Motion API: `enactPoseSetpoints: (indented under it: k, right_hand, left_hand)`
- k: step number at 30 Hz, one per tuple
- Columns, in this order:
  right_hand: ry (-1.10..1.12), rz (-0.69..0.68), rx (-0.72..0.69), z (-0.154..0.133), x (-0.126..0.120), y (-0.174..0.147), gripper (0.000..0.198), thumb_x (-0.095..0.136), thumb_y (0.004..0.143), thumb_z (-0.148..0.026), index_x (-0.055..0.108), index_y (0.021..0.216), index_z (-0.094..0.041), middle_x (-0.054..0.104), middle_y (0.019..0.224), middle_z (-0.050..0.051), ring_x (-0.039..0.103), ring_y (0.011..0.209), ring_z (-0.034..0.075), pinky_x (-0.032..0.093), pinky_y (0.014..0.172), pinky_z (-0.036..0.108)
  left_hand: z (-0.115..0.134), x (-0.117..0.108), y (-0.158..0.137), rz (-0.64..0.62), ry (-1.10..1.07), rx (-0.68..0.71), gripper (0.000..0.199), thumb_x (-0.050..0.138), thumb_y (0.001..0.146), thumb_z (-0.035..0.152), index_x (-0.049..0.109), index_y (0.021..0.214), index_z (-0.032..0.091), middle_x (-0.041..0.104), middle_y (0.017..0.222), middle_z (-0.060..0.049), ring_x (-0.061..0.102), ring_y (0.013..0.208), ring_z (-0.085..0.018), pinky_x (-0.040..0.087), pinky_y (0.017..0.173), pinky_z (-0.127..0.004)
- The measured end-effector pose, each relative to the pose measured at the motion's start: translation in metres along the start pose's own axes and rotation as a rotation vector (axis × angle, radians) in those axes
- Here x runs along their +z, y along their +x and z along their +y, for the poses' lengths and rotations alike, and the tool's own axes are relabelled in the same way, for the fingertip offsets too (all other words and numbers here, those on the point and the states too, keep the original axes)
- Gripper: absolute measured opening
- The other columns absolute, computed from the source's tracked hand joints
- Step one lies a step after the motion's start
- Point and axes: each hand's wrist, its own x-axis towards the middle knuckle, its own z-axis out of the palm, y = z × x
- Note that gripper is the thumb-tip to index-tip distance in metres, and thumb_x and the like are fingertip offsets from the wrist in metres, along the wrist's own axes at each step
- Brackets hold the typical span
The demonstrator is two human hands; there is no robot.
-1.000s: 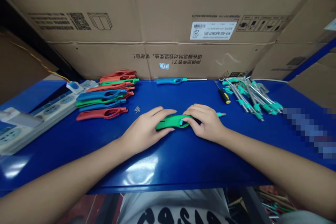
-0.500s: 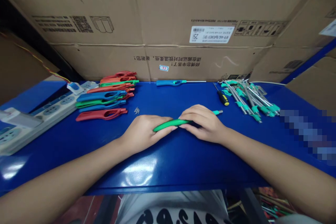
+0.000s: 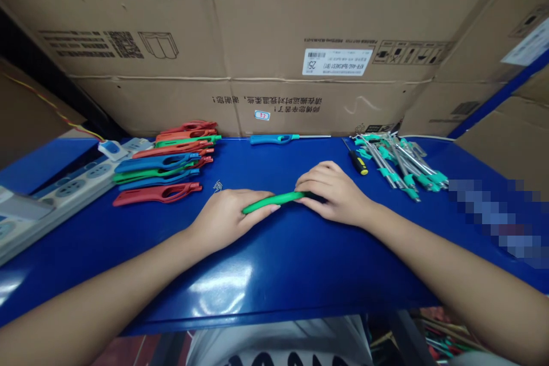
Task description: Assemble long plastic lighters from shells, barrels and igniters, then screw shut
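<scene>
Low over the middle of the blue tabletop, both hands hold a green long-necked lighter [image 3: 272, 201] edge-on. My left hand [image 3: 225, 220] is closed around its left end, thumb along the near side. At its right end, my right hand [image 3: 332, 191] has its fingers curled over the top and the thumb underneath. The far end of the lighter is hidden behind my right hand. Beyond my left hand lies a small heap of thin metal pins [image 3: 218, 186]. A blue lighter with a metal tube [image 3: 289, 139] rests at the back.
Red, green and blue lighter handles [image 3: 158, 193] are stacked at the left, beside a white power strip [image 3: 72, 186]. A black-and-yellow screwdriver [image 3: 358, 162] and a pile of metal tubes with teal parts [image 3: 397, 163] lie at the back right. A cardboard wall [image 3: 266, 28] closes off the back.
The metal tube end with a teal piece, visible past my right hand before, is now out of sight. More green shows between my hands. The whole view has shifted slightly.
</scene>
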Motion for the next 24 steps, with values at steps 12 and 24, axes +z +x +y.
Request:
enactPoseSetpoints:
  k: [12, 24]
  right_hand:
    - [0.039, -0.042, 0.115, -0.002, 0.010, -0.003, 0.014, 0.057, 0.101, -0.029, 0.066, 0.104, -0.019, 0.076, 0.103, 0.005, 0.069, 0.097, 0.019, 0.045, 0.084, 0.035]
    - [-0.367, -0.087, 0.353, 0.042, -0.009, -0.016, 0.028, 0.061, 0.094, -0.023, 0.068, 0.119, -0.016, 0.072, 0.122, 0.013, 0.063, 0.112, 0.032, 0.041, 0.101, 0.054]
  left_hand:
    - [0.011, 0.004, 0.003, -0.052, -0.059, -0.068, 0.031, 0.052, 0.102, 0.039, 0.069, 0.121, 0.022, 0.072, 0.108, -0.005, 0.069, 0.097, -0.021, 0.052, 0.088, -0.033]
    - [0.000, -0.003, 0.004, 0.115, 0.072, -0.141, 0.036, 0.054, 0.099, 0.045, 0.066, 0.124, 0.022, 0.067, 0.114, -0.007, 0.065, 0.105, -0.026, 0.052, 0.093, -0.040]
